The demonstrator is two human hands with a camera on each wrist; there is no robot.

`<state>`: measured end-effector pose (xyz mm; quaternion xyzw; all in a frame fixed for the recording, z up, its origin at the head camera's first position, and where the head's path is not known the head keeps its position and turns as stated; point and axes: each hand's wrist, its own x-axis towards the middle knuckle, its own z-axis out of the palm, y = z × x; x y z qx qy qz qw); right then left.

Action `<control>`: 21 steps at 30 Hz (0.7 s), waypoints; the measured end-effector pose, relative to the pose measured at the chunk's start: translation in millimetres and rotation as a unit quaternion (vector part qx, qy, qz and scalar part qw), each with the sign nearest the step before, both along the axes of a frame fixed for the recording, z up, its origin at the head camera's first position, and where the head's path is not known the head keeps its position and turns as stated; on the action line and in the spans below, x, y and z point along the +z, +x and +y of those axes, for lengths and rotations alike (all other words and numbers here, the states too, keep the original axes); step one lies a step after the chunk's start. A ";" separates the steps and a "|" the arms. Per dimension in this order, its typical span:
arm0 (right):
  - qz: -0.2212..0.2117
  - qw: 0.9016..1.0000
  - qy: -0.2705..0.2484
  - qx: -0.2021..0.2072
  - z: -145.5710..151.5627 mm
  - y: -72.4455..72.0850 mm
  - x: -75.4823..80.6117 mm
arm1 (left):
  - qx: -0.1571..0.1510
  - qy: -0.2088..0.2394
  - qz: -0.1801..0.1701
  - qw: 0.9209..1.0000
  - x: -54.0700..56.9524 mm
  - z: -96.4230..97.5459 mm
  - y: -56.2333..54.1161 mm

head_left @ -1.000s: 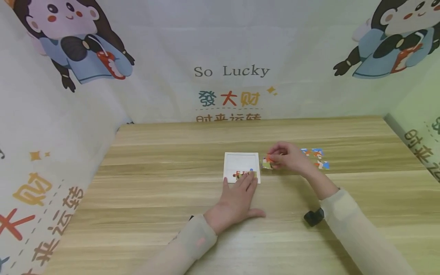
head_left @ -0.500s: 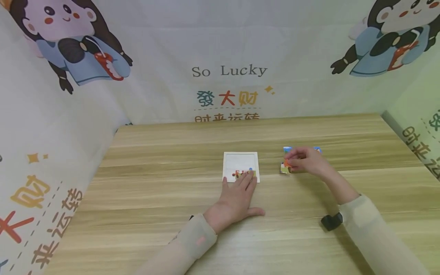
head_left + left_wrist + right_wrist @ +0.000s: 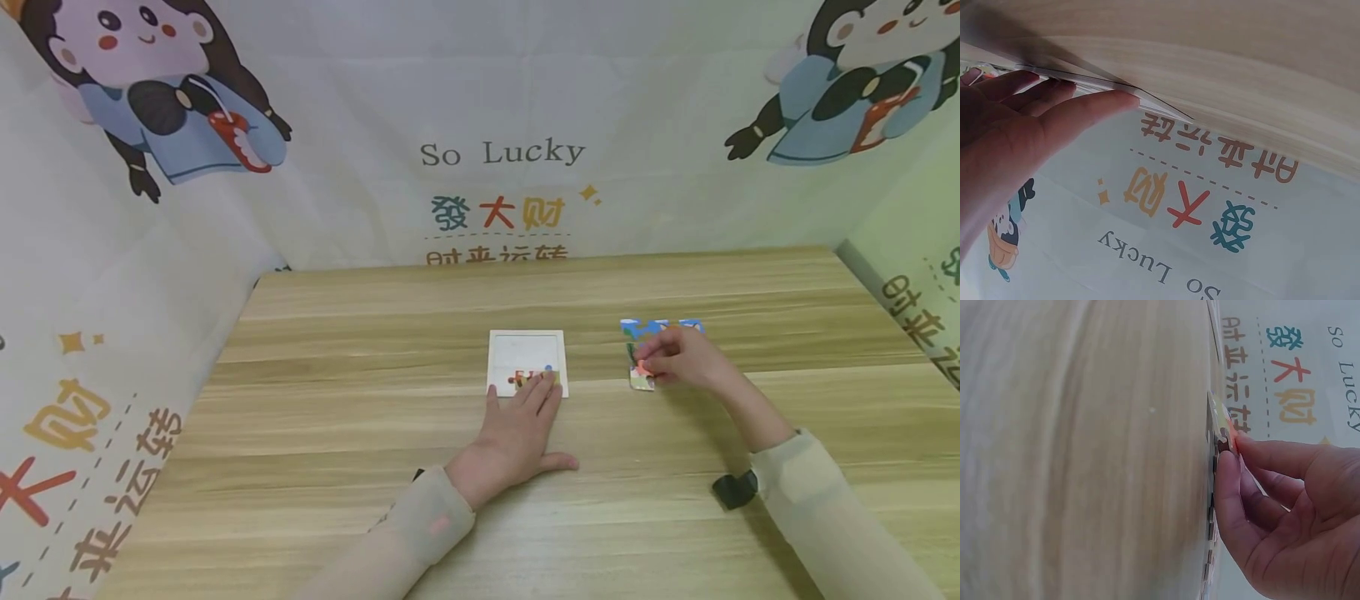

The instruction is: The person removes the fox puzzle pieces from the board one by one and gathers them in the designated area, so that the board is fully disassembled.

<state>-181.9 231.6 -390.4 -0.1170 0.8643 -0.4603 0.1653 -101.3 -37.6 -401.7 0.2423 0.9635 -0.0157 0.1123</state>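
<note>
A white square puzzle frame (image 3: 525, 343) lies on the wooden table, with joined jigsaw pieces (image 3: 534, 379) along its near edge. My left hand (image 3: 513, 437) lies flat with its fingers on those pieces and the frame's near rim, hiding part of them. To the right, my right hand (image 3: 686, 358) pinches a jigsaw piece (image 3: 642, 379) between thumb and fingers. In the right wrist view the pinched piece (image 3: 1222, 428) is seen almost edge-on, tilted just above the table. Behind that hand lie blue-topped jigsaw pieces (image 3: 660, 324), partly hidden by it.
The wooden table (image 3: 360, 375) reaches back to a printed cloth backdrop (image 3: 360, 108), which also hangs at both sides. A black wrist device (image 3: 735, 490) sits under the right sleeve (image 3: 817, 500).
My right hand has moved from beside the frame to the right with the pinched piece, back to the loose pieces, and the piece has turned somewhat. My left hand stays in place.
</note>
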 end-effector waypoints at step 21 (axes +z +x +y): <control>0.021 0.998 0.059 -0.024 0.8 0.6 3.9 | 0.002 -0.007 0.003 1.000 -2.2 0.1 -0.7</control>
